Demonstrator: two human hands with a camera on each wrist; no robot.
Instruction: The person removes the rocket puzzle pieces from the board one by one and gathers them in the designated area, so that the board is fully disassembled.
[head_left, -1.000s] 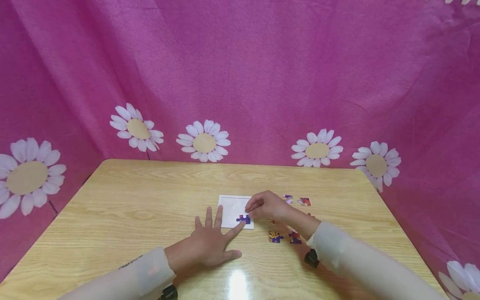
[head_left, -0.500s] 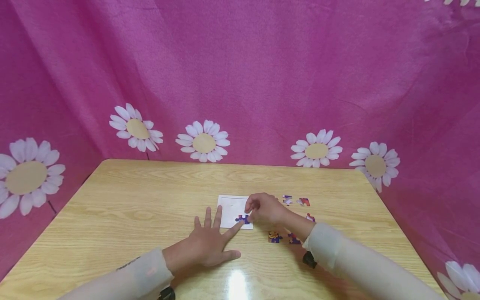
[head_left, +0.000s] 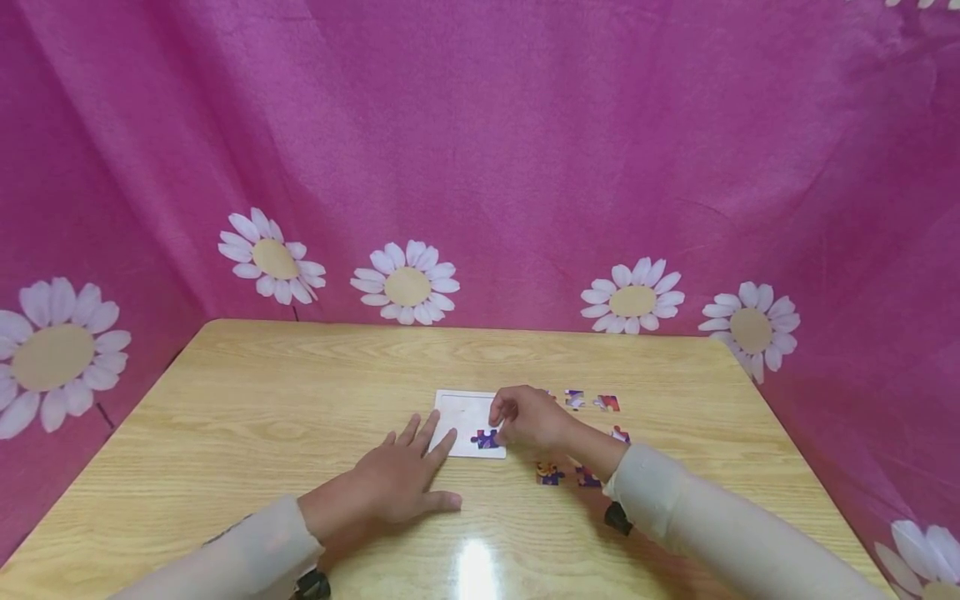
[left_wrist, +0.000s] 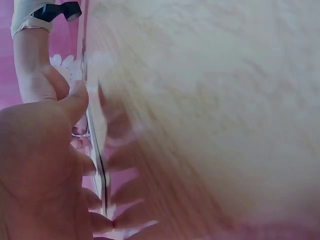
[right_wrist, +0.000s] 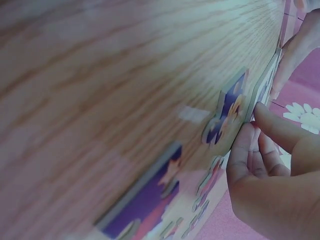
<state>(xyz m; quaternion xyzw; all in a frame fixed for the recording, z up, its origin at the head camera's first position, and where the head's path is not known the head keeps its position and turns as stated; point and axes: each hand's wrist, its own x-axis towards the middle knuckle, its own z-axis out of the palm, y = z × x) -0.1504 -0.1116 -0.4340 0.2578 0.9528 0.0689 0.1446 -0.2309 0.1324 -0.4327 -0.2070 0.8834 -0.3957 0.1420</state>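
A white puzzle tray (head_left: 457,410) lies on the wooden table. A purple jigsaw piece (head_left: 485,439) sits in its lower right part. My left hand (head_left: 397,479) is spread flat by the tray's left edge and front corner, fingers straight, holding nothing. At the tray's right side my right hand (head_left: 534,417) has its fingers curled, thumb and index tip close together beside the purple piece. In the right wrist view, those fingertips (right_wrist: 258,109) meet the tray's edge (right_wrist: 270,70). Whether they pinch the edge or a piece is hidden.
Several loose jigsaw pieces lie right of the tray, among them a piece with a yellow figure (head_left: 550,474), a red and white piece (head_left: 607,403) and a white and purple piece (head_left: 575,400). A pink curtain (head_left: 480,167) with daisies stands behind the table (head_left: 300,392).
My left hand has drawn back to the left, its index finger leaving the purple piece. My right hand has shifted only slightly; its fingers have curled in more.
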